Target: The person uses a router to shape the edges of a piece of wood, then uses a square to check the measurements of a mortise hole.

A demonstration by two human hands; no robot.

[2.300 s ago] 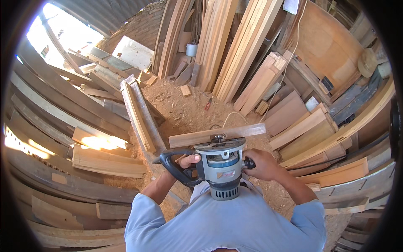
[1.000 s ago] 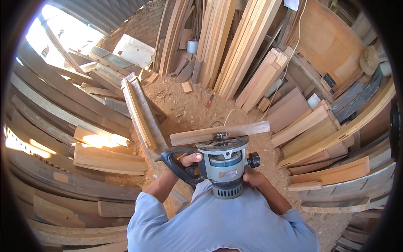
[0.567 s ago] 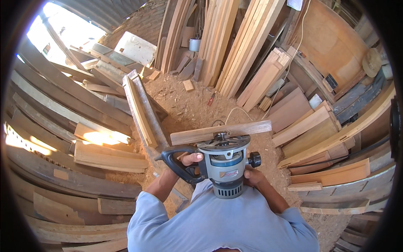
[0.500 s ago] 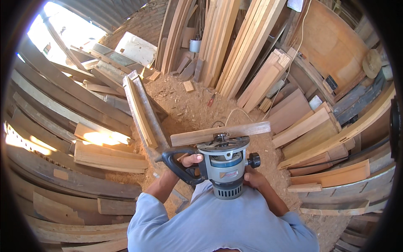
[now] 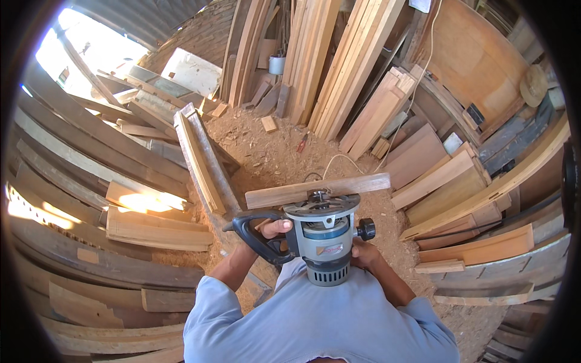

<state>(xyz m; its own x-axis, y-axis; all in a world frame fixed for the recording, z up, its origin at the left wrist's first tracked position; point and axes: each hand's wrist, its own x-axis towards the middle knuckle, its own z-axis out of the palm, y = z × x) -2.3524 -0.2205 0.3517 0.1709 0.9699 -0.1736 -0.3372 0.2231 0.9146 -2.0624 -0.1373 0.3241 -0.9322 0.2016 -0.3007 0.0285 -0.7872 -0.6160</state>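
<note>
Gripping the grey router hard, the left hand is clenched round its black loop handle, and the right hand sits on the far side below the black knob, probably closed on the body, though the motor housing hides the fingers. Router base rests on a narrow wooden plank, just ahead of the motor. White cord trails beyond the plank across the sawdust floor. Risk: that slim plank looks unclamped, so the tool could tip or kick sideways.
</note>
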